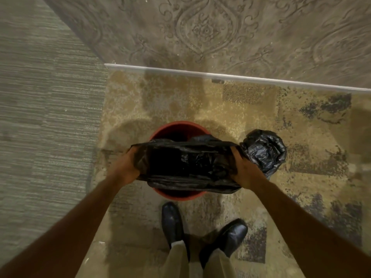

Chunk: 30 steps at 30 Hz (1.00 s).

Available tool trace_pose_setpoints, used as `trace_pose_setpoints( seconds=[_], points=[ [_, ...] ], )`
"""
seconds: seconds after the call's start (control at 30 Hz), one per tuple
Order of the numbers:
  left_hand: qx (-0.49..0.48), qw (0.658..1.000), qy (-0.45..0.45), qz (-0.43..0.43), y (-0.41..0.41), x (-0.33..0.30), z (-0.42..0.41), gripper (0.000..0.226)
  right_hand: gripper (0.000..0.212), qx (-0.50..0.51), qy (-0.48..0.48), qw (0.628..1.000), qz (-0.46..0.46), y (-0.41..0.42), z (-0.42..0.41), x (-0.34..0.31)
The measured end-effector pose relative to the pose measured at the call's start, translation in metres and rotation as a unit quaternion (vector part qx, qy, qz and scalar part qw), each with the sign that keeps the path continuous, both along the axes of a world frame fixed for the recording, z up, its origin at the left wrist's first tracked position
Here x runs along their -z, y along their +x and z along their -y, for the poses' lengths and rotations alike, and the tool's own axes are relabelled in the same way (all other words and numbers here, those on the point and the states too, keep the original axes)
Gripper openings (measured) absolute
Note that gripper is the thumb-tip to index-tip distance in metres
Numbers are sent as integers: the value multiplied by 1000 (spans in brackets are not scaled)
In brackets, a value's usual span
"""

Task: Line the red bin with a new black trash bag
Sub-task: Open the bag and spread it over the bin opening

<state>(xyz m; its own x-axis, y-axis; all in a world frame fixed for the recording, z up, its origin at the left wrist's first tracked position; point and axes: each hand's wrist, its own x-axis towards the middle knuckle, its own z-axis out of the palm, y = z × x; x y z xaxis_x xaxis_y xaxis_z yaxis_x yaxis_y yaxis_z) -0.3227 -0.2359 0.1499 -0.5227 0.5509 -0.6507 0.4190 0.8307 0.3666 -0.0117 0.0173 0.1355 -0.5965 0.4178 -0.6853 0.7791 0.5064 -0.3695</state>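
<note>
A round red bin (176, 126) stands on the patterned carpet in front of my feet. Over its mouth I hold a black trash bag (186, 163) stretched wide, its opening facing up and its body hanging down into the bin. My left hand (125, 167) grips the bag's left edge and my right hand (246, 171) grips its right edge. The bag covers most of the bin; only the far rim and a strip of the near rim (178, 194) show.
A tied, filled black bag (265, 151) lies on the carpet just right of the bin, close to my right hand. A wall with embossed wallpaper and a white baseboard (220, 75) runs behind the bin. My black shoes (202, 227) stand just before it.
</note>
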Motion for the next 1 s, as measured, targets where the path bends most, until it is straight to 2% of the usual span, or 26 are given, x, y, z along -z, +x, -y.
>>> trace_pose_setpoints(
  seconds=[0.13,0.23,0.37,0.5,0.63,0.73,0.83,0.93,1.0],
  points=[
    [-58,996,64,-23,-7,20,2,63,86,19,13,999,-38,-16,-3,10],
    [-56,993,102,-32,-20,35,0,68,72,38,39,994,-95,-31,-7,21],
    [-45,991,114,-52,-35,57,-2,70,66,37,88,984,-148,-56,-24,41],
    [-77,988,127,-35,-44,88,2,67,72,35,62,991,-114,-86,-43,63],
    [-145,980,122,64,-49,117,11,68,73,26,36,997,-68,-110,-50,77],
    [-142,975,141,97,-47,132,16,71,73,75,-3,997,-15,-118,-58,89],
    [-95,979,141,110,-38,134,20,64,61,128,-46,990,23,-114,-56,100],
    [-102,982,104,122,-34,143,26,47,47,167,-88,981,50,-95,-48,106],
    [-104,986,75,106,-27,146,28,35,38,204,-104,973,38,-73,-41,106]
  ],
)
